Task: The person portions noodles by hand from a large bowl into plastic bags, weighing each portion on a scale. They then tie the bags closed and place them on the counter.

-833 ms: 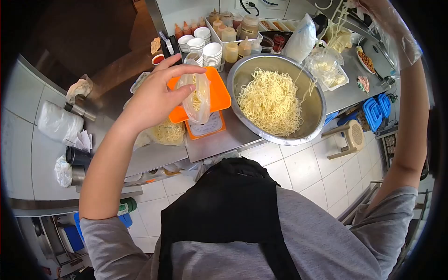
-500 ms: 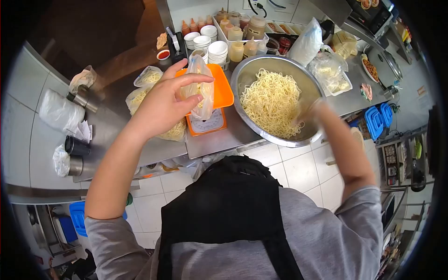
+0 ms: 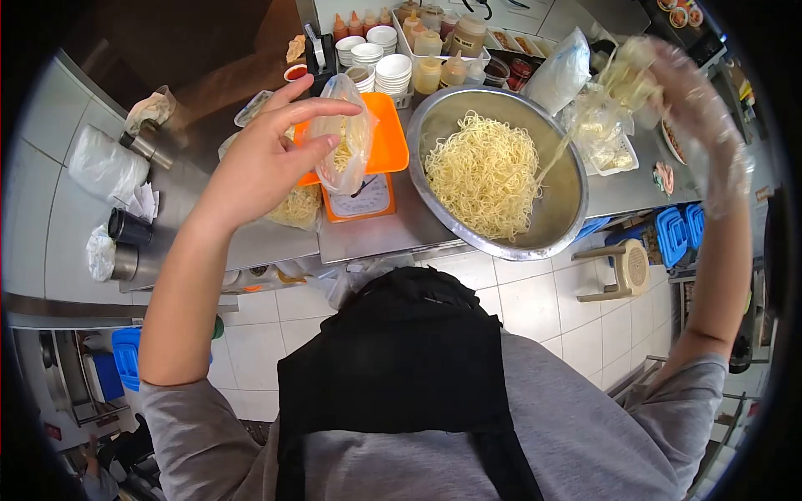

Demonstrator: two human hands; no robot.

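Note:
My left hand [image 3: 271,150] is at a clear plastic bag [image 3: 344,159] with some noodles inside; its thumb and index finger curve around the bag's mouth. The bag sits over the orange tray [image 3: 386,138] of a kitchen scale [image 3: 361,200]. My right hand [image 3: 697,100], in a clear plastic glove and blurred by motion, is raised at the upper right. It grips a clump of noodles [image 3: 631,75], and a few strands trail down toward the bowl. Below, a large steel bowl [image 3: 434,225] holds a heap of pale noodles [image 3: 484,175].
Filled noodle bags [image 3: 296,207] lie left of the scale. Stacked white cups [image 3: 393,75] and sauce bottles [image 3: 428,75] stand behind it. A white bag [image 3: 560,71] and a tray with plastic bags [image 3: 600,134] are beyond the bowl. A stool [image 3: 626,267] stands on the floor at right.
My right hand has risen from the bowl's right side to the upper right, lifting noodles out. My left hand has stayed at the bag; the view has shifted slightly.

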